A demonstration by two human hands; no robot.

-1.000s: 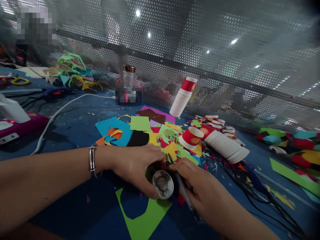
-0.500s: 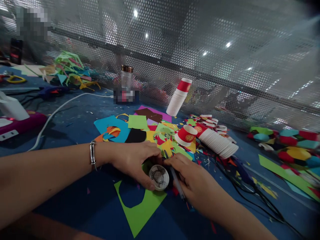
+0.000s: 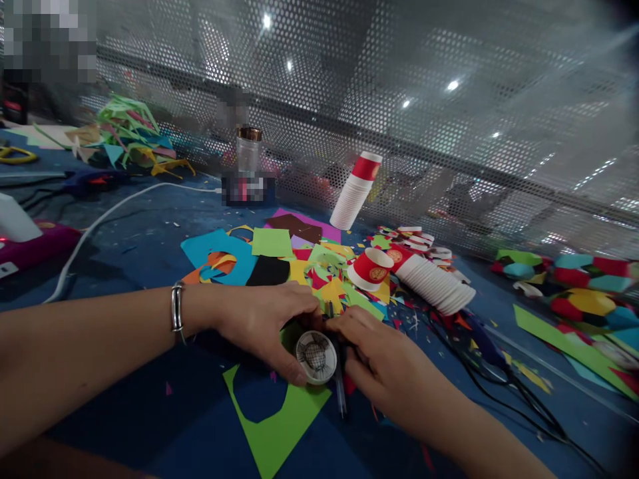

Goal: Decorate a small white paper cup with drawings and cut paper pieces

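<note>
A small white paper cup base [image 3: 316, 357], with a dark grid-like drawing inside, faces upward. My left hand [image 3: 269, 322] curls around it, thumb on its near side; a bit of green paper shows between thumb and fingers. Close to its right side is a clear pen [image 3: 340, 382], apart from my right thumb. My right hand [image 3: 377, 349] has bent fingers, its index tip near my left fingertips at the far side of the cup base; what they pinch, if anything, is hidden. A green paper sheet [image 3: 294, 426] with a round cut-out lies in front.
Paper scraps [image 3: 329, 269] and a red-and-white paper cup [image 3: 370, 269] lie beyond my hands. One cup stack [image 3: 357, 189] stands behind; another cup stack [image 3: 434, 283] lies on its side. Black cables [image 3: 524, 399] run at right, a white cable [image 3: 100, 226] at left. A perforated metal screen [image 3: 319, 80] rises behind.
The pen, slanted against my right hand before, is now straighter beside the cup base, out of my right thumb's grip. My left hand stays around the cup base. The view shifts slightly.
</note>
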